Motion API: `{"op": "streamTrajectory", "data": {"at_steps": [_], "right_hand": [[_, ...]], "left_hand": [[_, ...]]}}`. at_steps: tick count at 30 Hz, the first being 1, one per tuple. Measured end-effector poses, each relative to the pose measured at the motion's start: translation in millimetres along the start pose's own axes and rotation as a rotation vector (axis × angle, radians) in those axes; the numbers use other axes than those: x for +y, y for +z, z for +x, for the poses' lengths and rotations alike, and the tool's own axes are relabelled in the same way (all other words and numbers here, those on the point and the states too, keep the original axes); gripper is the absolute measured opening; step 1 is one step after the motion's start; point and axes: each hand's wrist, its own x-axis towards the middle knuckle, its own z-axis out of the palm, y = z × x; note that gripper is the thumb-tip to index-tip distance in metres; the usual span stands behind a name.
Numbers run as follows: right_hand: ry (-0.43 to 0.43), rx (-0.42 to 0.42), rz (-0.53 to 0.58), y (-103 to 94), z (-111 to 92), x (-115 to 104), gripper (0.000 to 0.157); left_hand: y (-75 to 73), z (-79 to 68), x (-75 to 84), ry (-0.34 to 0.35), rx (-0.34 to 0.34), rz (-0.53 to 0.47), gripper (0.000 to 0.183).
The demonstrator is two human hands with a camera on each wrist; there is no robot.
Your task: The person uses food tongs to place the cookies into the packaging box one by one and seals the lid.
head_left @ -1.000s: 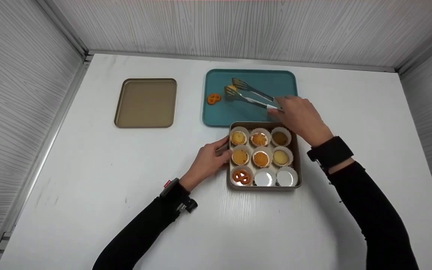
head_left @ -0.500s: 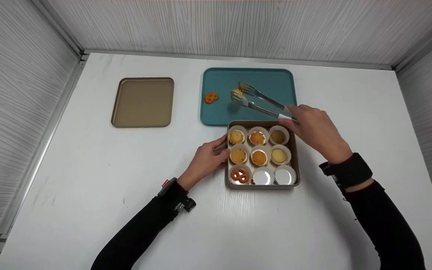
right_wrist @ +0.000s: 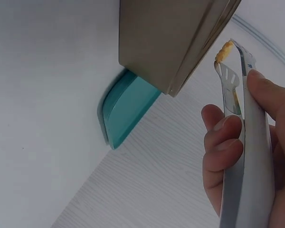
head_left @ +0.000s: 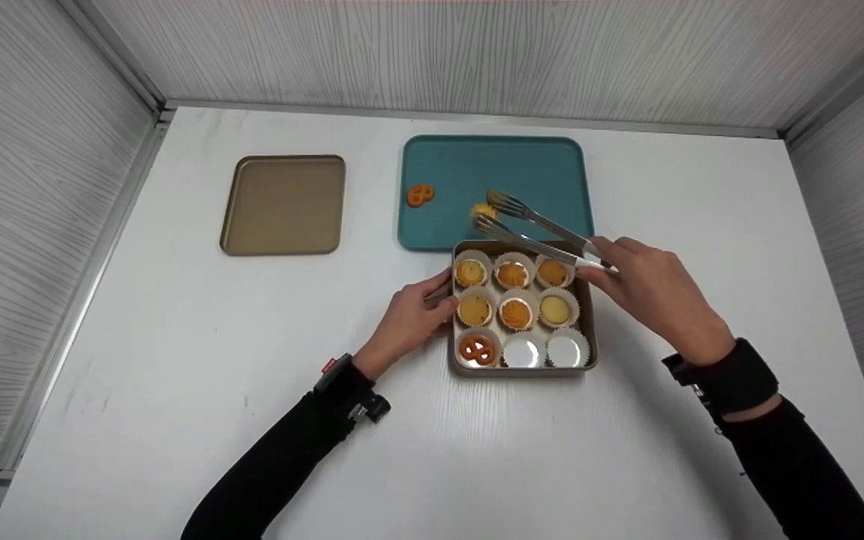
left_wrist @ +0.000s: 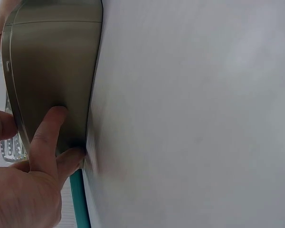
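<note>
My right hand holds metal tongs around their handle. A small golden cookie sits between the tong tips, raised above the near part of the teal tray in the head view. My left hand steadies the left side of a brown rectangular cookie tin, fingers against its outer wall and thumb at the rim. Inside the tin are paper cups in rows. Several hold cookies, one a pretzel cookie; two front cups, the middle cup and right cup, hold nothing.
Behind the tin lies the teal tray, with one pretzel-shaped cookie on its left part. A shallow brown square lid or tray lies on the white table to the left. Wood-grain panels close off the back and sides.
The right hand has drawn the tongs and cookie toward the person and to the right, from over the tray's middle to near the tin's back edge. The left hand stays at the tin.
</note>
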Motion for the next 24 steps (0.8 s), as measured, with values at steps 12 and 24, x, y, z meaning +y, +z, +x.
{"op": "streamTrajectory", "data": {"at_steps": [12,24], "right_hand": [[-0.038,0.037,-0.02,-13.5,-43,3,0.045],[-0.098,0.001,-0.007,-27.5,-77,13,0.047]], "left_hand": [[-1.3,-0.3,0.3,-0.006,-0.004,-0.011,0.06],[-4.8,-1.4,1.2,0.031,0.005,0.005,0.059]]}}
